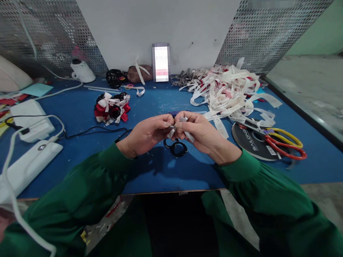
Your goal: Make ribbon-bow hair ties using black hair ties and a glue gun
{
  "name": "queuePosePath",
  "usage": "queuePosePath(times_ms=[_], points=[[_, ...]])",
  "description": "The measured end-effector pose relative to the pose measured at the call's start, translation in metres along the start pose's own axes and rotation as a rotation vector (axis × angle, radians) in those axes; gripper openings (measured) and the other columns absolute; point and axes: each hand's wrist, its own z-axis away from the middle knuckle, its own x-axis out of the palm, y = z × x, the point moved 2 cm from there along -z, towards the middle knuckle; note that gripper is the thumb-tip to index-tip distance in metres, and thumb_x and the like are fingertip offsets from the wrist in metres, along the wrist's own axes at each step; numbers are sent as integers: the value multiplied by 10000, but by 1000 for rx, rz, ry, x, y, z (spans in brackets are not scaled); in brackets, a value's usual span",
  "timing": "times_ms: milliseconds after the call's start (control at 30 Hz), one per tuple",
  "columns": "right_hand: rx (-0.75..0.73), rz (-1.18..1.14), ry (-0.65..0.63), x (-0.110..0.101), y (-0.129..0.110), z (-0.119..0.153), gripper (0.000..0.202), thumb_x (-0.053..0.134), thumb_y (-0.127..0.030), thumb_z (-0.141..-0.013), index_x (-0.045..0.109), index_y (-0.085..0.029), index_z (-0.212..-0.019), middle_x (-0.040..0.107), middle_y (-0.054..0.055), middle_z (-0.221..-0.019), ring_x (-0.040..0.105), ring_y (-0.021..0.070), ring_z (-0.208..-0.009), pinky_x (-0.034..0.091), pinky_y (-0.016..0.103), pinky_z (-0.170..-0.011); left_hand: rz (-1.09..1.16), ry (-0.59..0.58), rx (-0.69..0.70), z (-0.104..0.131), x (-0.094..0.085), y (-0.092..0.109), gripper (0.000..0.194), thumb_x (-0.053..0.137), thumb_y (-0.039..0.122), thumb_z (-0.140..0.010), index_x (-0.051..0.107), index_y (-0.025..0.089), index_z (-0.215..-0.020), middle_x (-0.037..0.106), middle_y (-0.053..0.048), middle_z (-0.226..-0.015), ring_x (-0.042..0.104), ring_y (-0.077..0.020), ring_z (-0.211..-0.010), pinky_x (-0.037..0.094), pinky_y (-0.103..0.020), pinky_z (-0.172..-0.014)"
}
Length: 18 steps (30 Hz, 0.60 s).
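My left hand and my right hand meet above the middle of the blue table. Both are closed, thumbs against fingertips, pinching a short grey-white ribbon between them. Its ends stick out below the fingers and over the right thumb; the part at the fingertips is mostly hidden. Just beneath the hands lie small scissors with black handles, their blades covered by the hands. Something dark blue, partly hidden, lies behind the fingers. To the left sits a bunch of red, white and black ribbon bows.
A tangled heap of pale ribbons lies back right. Scissors with red and yellow handles rest on a black round card. A lit phone leans on the back panel. A white power bank and cables lie left, near a white cup.
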Motion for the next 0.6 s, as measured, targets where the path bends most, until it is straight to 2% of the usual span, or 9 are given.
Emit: queuePosePath(times_ms=[133,233,300,367,467,600], points=[[-46,48,52,0,-3,0,286,844,-367,-716,608,-205,-725,603,-57,-580,546,99,-525,517,282,-617,6,6,44,0,1,1,179,677,302,-803,587,195,-692,571,-34,-726,570,-184,-722,477,-324,-724],[-172,154,157,-2,-5,0,252,818,-370,-749,620,-216,-774,631,-38,-646,587,122,-592,523,295,-632,-2,90,92,1,2,0,247,682,436,-848,635,199,-792,640,-43,-798,616,-188,-771,509,-331,-767],[-230,234,223,-3,-4,-1,249,808,-379,-763,616,-225,-802,638,-32,-681,596,131,-617,516,299,-625,-15,169,125,1,2,-1,289,742,472,-809,668,206,-892,665,-34,-843,635,-178,-774,520,-321,-754],[-247,289,253,-3,-2,-1,255,800,-391,-770,610,-232,-832,628,-33,-699,584,129,-616,500,294,-607,-57,267,173,1,1,-4,297,821,398,-747,689,203,-927,662,-12,-842,617,-141,-724,508,-286,-711],[-256,337,233,-2,0,0,256,780,-390,-782,597,-233,-869,623,-32,-717,587,131,-624,497,297,-617,-129,392,242,0,-2,-5,207,839,302,-727,701,181,-823,642,7,-776,557,-100,-654,476,-252,-663],[-341,466,274,0,-8,6,168,705,-363,-851,620,-226,-900,646,-7,-788,610,148,-696,494,316,-679,-167,444,289,-1,-6,-2,161,826,284,-729,707,181,-762,635,6,-737,535,-105,-647,453,-254,-635]])
